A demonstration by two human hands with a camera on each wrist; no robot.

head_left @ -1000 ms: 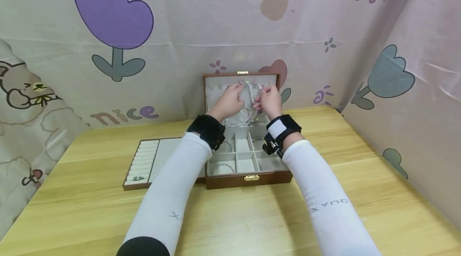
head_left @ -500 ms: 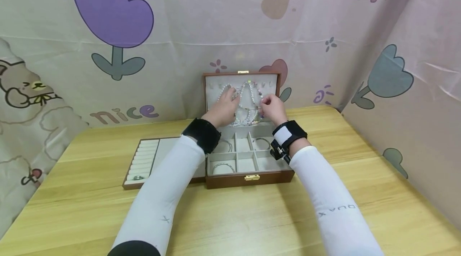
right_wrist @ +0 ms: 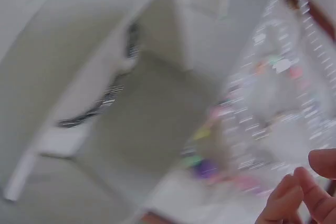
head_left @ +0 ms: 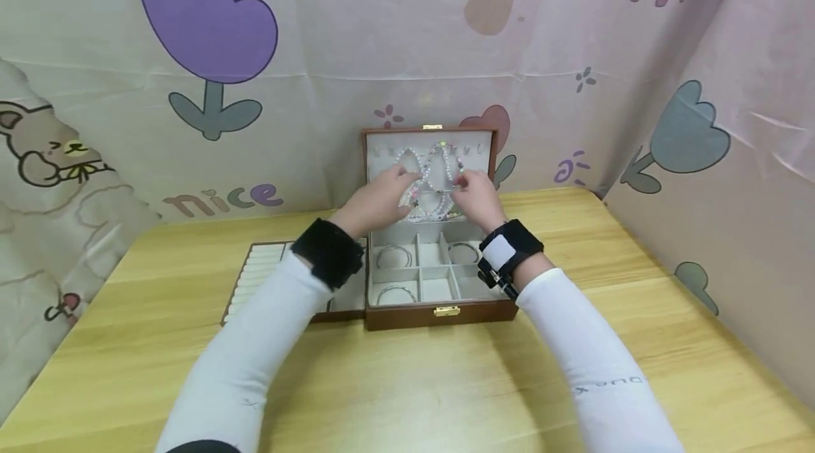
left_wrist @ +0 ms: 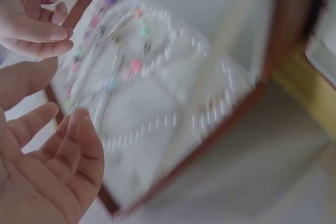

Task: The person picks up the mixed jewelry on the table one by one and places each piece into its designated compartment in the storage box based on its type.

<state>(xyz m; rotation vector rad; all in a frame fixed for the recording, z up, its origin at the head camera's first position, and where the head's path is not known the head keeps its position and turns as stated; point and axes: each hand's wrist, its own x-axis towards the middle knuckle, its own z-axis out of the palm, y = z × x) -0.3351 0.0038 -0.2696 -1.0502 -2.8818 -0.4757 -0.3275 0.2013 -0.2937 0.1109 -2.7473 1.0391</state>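
Note:
Beaded necklaces [head_left: 448, 163], pearl-white with coloured beads, hang inside the upright lid [head_left: 382, 161] of a brown jewellery box [head_left: 407, 318]. My left hand [head_left: 376, 202] hovers before the lid's left part, its fingers loosely bent with nothing between them. In the left wrist view, a pearl strand [left_wrist: 142, 132] hangs beyond that hand. Close to the lid's right side is my right hand [head_left: 477, 199], its fingers loosely curled beside the necklaces. The right wrist view shows its fingertips [right_wrist: 286, 190] near the blurred beads; nothing is seen held there.
Pale compartments in the box's base hold thin bangles [head_left: 396, 288]. Left of the box lies a tray with ring rolls [head_left: 255, 269], partly behind my left arm. Everything stands on a wooden table [head_left: 407, 382] before a printed cloth [head_left: 331, 99].
My left hand has drawn back left and down from the necklaces. My right hand has come away from the upper lid, slightly down and right. The necklaces stay hanging in the lid.

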